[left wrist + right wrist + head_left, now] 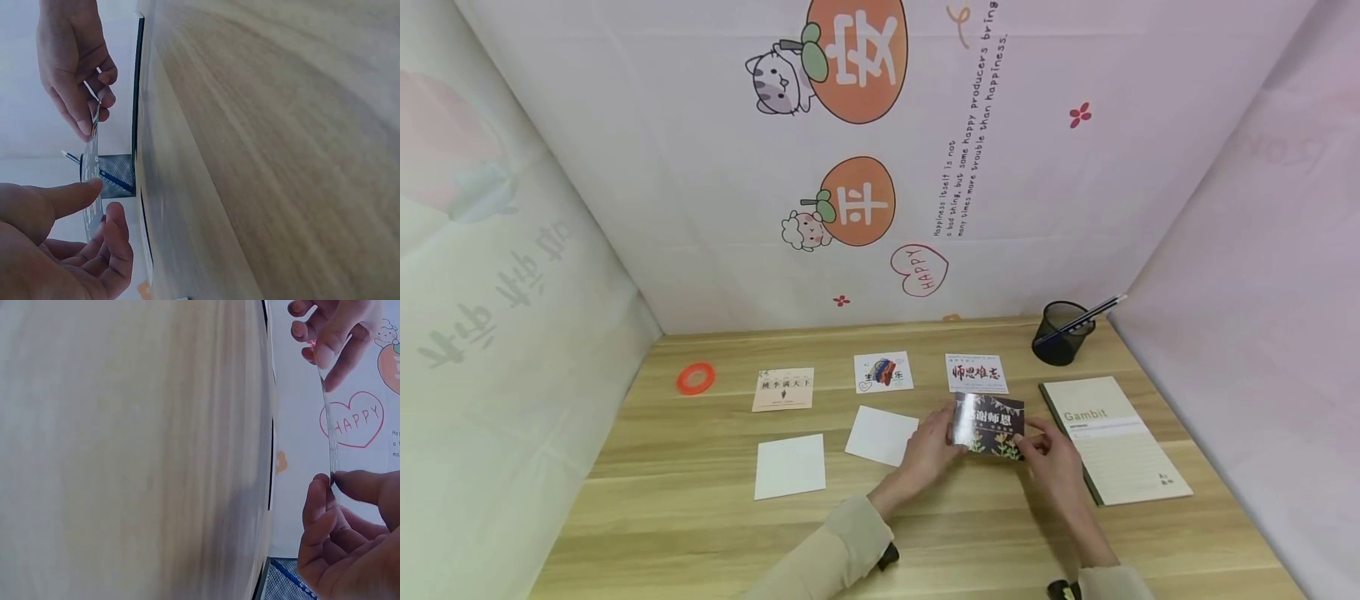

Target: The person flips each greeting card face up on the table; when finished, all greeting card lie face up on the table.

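Note:
A dark greeting card (988,425) with white Chinese characters, bunting and yellow flowers is held up over the table by both hands. At its left edge my left hand (927,450) pinches it between thumb and fingers. My right hand (1054,458) grips the opposite edge, thumb on the printed face. Seen nearly edge-on in the left wrist view, the card (94,209) is raised off the wood. Just beyond it lies a white card with red characters (976,374). A blank white card (880,433) is beside my left hand, partly covered by it.
Farther left lie another blank card (790,468), a cream printed card (783,390), a colourful printed card (883,372) and a roll of red tape (696,378). A notebook (1120,450) is right of my right hand. Behind it stands a black mesh pen holder (1058,342) with pencils.

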A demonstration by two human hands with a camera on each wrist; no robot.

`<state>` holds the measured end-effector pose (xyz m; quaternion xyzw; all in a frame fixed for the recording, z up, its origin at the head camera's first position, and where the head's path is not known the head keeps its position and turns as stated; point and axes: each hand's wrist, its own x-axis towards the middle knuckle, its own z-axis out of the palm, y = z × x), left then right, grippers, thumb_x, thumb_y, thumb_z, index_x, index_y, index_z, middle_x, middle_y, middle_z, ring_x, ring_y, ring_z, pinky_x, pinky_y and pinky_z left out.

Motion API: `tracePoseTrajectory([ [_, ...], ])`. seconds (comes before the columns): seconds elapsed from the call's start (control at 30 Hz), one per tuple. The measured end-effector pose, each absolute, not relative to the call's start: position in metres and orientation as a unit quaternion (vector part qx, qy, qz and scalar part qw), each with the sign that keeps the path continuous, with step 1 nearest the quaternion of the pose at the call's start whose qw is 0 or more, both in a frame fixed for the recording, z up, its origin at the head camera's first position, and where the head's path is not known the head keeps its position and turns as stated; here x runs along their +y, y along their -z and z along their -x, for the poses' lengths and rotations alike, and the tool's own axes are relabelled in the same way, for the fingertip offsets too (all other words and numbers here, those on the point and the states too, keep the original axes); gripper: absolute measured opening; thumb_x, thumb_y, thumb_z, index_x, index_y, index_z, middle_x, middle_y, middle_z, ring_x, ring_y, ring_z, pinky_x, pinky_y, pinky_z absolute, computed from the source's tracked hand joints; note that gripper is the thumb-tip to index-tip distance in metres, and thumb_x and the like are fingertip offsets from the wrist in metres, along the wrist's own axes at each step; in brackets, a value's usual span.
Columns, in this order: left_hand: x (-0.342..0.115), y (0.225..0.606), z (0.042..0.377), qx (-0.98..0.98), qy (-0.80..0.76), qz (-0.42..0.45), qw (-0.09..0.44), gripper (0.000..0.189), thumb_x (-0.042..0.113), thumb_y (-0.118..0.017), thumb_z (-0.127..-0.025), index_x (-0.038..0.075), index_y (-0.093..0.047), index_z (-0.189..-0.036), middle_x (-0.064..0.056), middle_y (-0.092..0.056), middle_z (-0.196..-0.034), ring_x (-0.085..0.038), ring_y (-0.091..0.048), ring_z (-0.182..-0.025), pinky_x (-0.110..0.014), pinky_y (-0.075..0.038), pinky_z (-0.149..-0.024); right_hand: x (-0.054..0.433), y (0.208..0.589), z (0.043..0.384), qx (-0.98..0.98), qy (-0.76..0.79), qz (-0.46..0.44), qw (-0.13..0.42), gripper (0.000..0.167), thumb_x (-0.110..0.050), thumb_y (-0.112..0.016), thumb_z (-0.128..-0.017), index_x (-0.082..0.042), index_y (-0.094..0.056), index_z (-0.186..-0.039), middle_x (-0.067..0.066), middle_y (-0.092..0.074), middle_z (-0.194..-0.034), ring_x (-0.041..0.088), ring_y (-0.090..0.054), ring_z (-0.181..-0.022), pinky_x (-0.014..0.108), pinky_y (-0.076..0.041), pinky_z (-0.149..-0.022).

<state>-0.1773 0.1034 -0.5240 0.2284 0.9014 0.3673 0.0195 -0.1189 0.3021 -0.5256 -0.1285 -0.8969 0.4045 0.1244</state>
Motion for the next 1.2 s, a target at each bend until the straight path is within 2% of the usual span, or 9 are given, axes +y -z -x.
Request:
tracePoseTrajectory([
  [0.1,0.106,0.526,0.179,0.9,-0.375,-0.222,0.025,0.07,0.014,-0.078,-0.078,0.0,-0.047,-0.138,-0.013,-0.06,-0.124,-0.026,-0.058,-0.108,-0.036,-0.05,-0.086,0.302,0.527,0.119,-0.902,-0.399,0.121,0.112,0.043,-0.019,-0.068,-0.091,-0.005,-0.054,-0.13,0.009,-0.068,-0.087,0.016,-0.059,-0.074,0.026,-0.047,-0.063],
  [0.27,0.109,0.529,0.18,0.894,-0.393,-0.214,0.029,0.066,0.014,-0.079,-0.077,-0.001,-0.051,-0.134,-0.012,-0.064,-0.11,-0.023,-0.058,-0.096,-0.032,-0.05,-0.077,0.301,0.529,0.118,-0.906,-0.395,0.125,0.088,0.051,-0.022,-0.069,-0.09,-0.005,-0.049,-0.133,0.01,-0.065,-0.089,0.017,-0.058,-0.076,0.028,-0.046,-0.064],
  [0.5,0.112,0.533,0.179,0.894,-0.396,-0.206,0.037,0.069,0.013,-0.077,-0.077,-0.001,-0.047,-0.138,-0.017,-0.058,-0.128,-0.034,-0.056,-0.113,-0.044,-0.047,-0.094,0.302,0.531,0.119,-0.908,-0.385,0.121,0.113,0.049,-0.017,-0.072,-0.087,-0.001,-0.052,-0.129,0.011,-0.067,-0.086,0.015,-0.059,-0.071,0.026,-0.046,-0.06],
  [0.67,0.114,0.535,0.181,0.89,-0.409,-0.192,0.061,0.074,0.016,-0.08,-0.074,-0.006,-0.047,-0.136,-0.019,-0.059,-0.126,-0.035,-0.056,-0.115,-0.043,-0.043,-0.099,0.305,0.531,0.121,-0.913,-0.378,0.107,0.106,0.045,-0.015,-0.071,-0.087,0.0,-0.056,-0.127,0.011,-0.065,-0.088,0.017,-0.057,-0.076,0.026,-0.046,-0.063],
  [0.77,0.114,0.538,0.182,0.887,-0.415,-0.194,0.064,0.07,0.015,-0.083,-0.071,-0.006,-0.053,-0.13,-0.017,-0.065,-0.113,-0.029,-0.061,-0.103,-0.036,-0.047,-0.092,0.307,0.531,0.122,-0.92,-0.371,0.102,0.073,0.048,-0.017,-0.07,-0.088,0.003,-0.055,-0.129,0.011,-0.063,-0.088,0.02,-0.056,-0.078,0.028,-0.046,-0.063],
  [0.9,0.114,0.54,0.184,0.888,-0.41,-0.196,0.073,0.058,0.017,-0.085,-0.07,-0.002,-0.061,-0.12,-0.009,-0.067,-0.09,-0.018,-0.059,-0.079,-0.026,-0.048,-0.073,0.31,0.532,0.121,-0.931,-0.35,0.099,0.017,0.055,-0.024,-0.068,-0.089,0.006,-0.052,-0.131,0.01,-0.06,-0.085,0.02,-0.054,-0.075,0.03,-0.043,-0.061],
  [1.03,0.114,0.538,0.185,0.892,-0.395,-0.195,0.099,0.051,0.02,-0.085,-0.071,-0.001,-0.064,-0.113,-0.009,-0.067,-0.09,-0.018,-0.059,-0.08,-0.027,-0.047,-0.076,0.311,0.533,0.121,-0.941,-0.324,0.1,-0.013,0.058,-0.031,-0.069,-0.088,0.007,-0.053,-0.129,0.008,-0.059,-0.082,0.019,-0.051,-0.071,0.03,-0.041,-0.058],
  [1.13,0.114,0.536,0.186,0.893,-0.389,-0.192,0.12,0.049,0.02,-0.084,-0.07,-0.002,-0.066,-0.11,-0.012,-0.068,-0.096,-0.02,-0.06,-0.086,-0.03,-0.047,-0.082,0.313,0.532,0.124,-0.944,-0.317,0.09,-0.012,0.056,-0.03,-0.069,-0.088,0.008,-0.054,-0.127,0.008,-0.059,-0.082,0.02,-0.051,-0.071,0.031,-0.04,-0.059],
  [1.2,0.115,0.535,0.187,0.891,-0.39,-0.188,0.135,0.046,0.02,-0.084,-0.071,-0.001,-0.066,-0.108,-0.012,-0.068,-0.096,-0.019,-0.059,-0.084,-0.029,-0.047,-0.081,0.313,0.532,0.125,-0.945,-0.316,0.082,-0.009,0.055,-0.027,-0.069,-0.088,0.009,-0.054,-0.126,0.008,-0.058,-0.08,0.02,-0.05,-0.07,0.031,-0.039,-0.059],
])
